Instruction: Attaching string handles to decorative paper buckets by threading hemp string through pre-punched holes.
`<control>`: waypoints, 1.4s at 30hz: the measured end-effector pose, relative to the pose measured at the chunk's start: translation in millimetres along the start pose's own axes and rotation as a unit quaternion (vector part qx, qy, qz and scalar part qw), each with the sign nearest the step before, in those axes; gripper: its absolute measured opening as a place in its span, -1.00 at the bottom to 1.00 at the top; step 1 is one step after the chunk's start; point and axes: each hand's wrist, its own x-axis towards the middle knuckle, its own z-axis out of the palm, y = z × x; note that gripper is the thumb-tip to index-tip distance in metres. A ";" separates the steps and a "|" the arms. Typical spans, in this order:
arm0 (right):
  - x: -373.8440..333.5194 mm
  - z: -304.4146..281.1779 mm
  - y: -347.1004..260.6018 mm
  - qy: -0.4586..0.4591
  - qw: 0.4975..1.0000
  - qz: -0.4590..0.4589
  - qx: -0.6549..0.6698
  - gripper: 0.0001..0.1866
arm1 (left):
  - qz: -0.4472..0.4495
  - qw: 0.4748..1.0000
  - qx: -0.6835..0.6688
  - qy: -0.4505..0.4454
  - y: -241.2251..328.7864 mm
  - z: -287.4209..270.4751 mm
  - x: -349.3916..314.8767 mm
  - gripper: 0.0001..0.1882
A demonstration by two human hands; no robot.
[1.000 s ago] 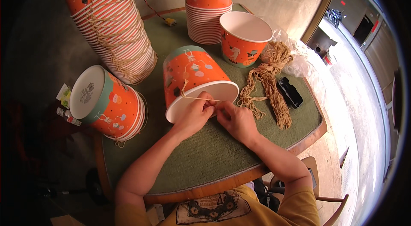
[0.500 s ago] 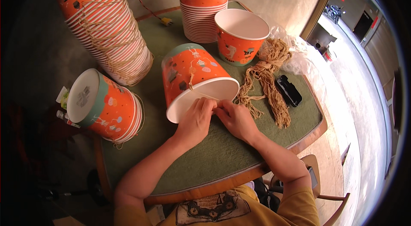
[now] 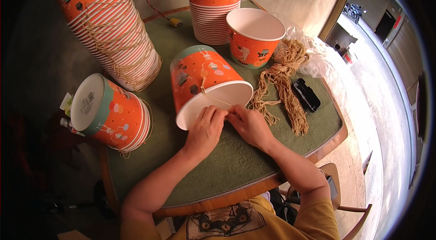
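An orange paper bucket (image 3: pixel 200 72) with a green base band lies tilted on its side, its white mouth facing me. A thin tan cord (image 3: pixel 217 99) hangs from a spot on its wall near the rim and crosses the mouth to my fingers. My left hand (image 3: pixel 205 128) is closed in a pinch at the rim's lower edge. Fingertip to fingertip with it, my right hand (image 3: pixel 249 125) also pinches the cord. The cord's end between the fingers is hidden.
Corded bucket stacks stand at left (image 3: pixel 120 35) and near left (image 3: pixel 119 115). Behind are another stack (image 3: pixel 215 19) and an upright bucket (image 3: pixel 252 49). At right lie a tan cord bundle (image 3: pixel 290 90), a black tray-like case (image 3: pixel 306 95) and a clear plastic bag (image 3: pixel 318 60). A plug (image 3: pixel 175 22) lies at the back.
Both hands have shifted only slightly, with the fingertips still together at the cord. The bucket stays in nearly the same place.
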 end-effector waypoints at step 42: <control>2.0 -0.9 -7.5 -0.018 1.000 -0.001 0.006 -0.89 | -0.170 0.962 -0.183 -0.110 -20.7 -14.0 12.8 -0.87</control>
